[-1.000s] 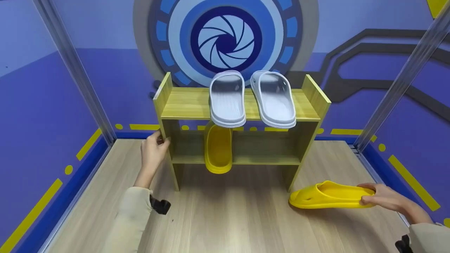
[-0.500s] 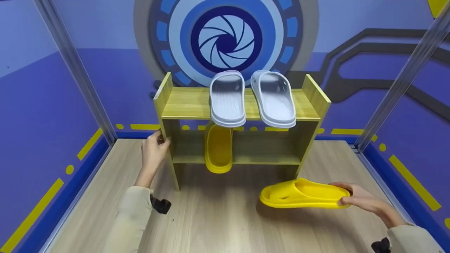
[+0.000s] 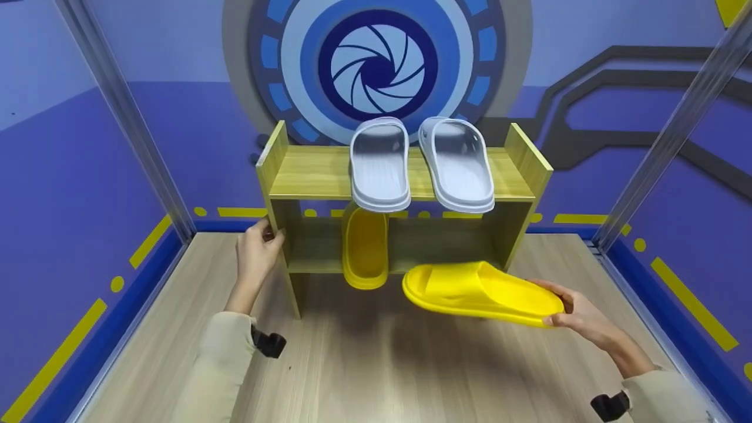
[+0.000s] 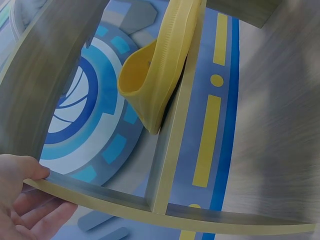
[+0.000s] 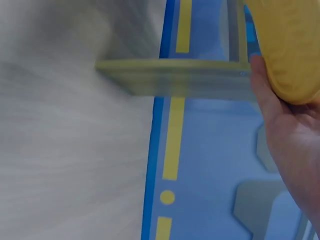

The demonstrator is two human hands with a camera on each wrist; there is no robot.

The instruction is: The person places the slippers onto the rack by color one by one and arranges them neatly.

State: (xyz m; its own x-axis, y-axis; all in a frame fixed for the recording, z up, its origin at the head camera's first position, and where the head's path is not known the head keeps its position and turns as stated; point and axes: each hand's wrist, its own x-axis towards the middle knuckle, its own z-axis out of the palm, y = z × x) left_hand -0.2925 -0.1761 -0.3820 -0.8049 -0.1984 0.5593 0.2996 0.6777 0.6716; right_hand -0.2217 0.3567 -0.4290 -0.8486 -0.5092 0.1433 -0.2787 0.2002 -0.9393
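A small wooden shoe rack [image 3: 311, 170] stands against the back wall. My left hand [image 3: 256, 254] grips its left side panel, thumb on the inner face and fingers outside, as the left wrist view shows. On the middle shelf sits one yellow slipper [image 3: 365, 249], its heel toward me. The other yellow slipper [image 3: 470, 288] is in the air before the rack's right half, toe pointing left and tilted up. My right hand [image 3: 587, 314] holds it by the heel; its ribbed sole shows in the right wrist view. Two pale grey slippers [image 3: 380, 167] rest on the top shelf.
The rack's right side panel [image 3: 517, 235] stands just behind the held slipper. Below lies the wood-grain floor board [image 3: 352, 376]. Blue printed walls [image 3: 194, 135] enclose the back and both sides, with metal corner posts [image 3: 129, 117].
My right hand has carried the yellow slipper left and upward from near the floor board at the right, and its toe has tipped up. My left hand has stayed on the rack.
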